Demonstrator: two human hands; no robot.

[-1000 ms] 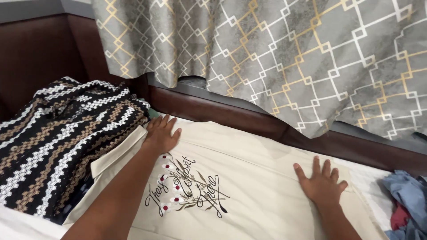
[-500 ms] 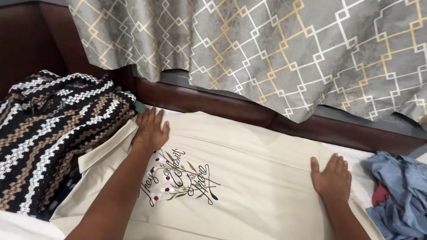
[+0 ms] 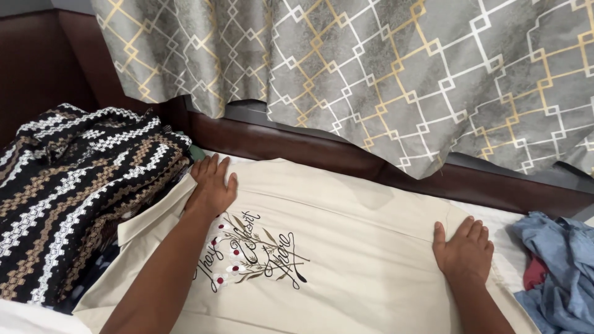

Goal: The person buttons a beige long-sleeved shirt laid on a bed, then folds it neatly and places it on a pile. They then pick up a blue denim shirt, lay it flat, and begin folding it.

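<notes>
1. A cream shirt [image 3: 365,247] lies spread flat on a white sheet [image 3: 504,247], taking up the middle of the view. It bears a dark script print with small red and white flowers [image 3: 250,253].
2. The left hand [image 3: 212,185] rests palm down on the shirt's upper left part, just above the print, with its fingers together and flat and nothing gripped.
3. The right hand [image 3: 464,250] presses palm down on the shirt's right edge, fingers slightly apart, holding nothing.
4. A pile of knit [image 3: 74,192] in black, white and tan zigzag sits to the left, touching the shirt's left edge.
5. Blue clothes [image 3: 560,266] lie bunched at the right, near the right hand, with a bit of red cloth [image 3: 533,272] among them.
6. Behind the bed runs a dark brown wooden rail [image 3: 346,154].
7. Above it hangs a grey curtain [image 3: 371,68] with a white and gold diamond lattice, its hem falling over the rail.
</notes>
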